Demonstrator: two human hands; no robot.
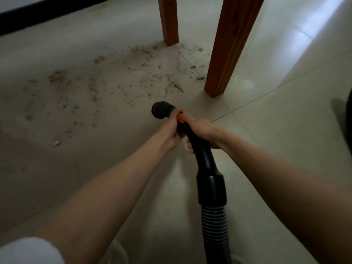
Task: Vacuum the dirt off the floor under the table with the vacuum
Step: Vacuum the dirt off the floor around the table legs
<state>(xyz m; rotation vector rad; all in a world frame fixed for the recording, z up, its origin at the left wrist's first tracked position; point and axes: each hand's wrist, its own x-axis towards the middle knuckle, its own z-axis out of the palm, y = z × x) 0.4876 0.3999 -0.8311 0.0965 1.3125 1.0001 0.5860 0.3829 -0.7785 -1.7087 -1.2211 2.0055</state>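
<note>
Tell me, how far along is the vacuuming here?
Barely begun. Nothing looks cleaned: dirt lies scattered over the tiled floor beside the wooden table legs. In hand: both hands, left and right, grip the vacuum wand, its nozzle near the dirt's edge. Left: nearly the whole patch.

no readable text, no labels, no brand marks, no numbers, no signs on any surface in view
</note>
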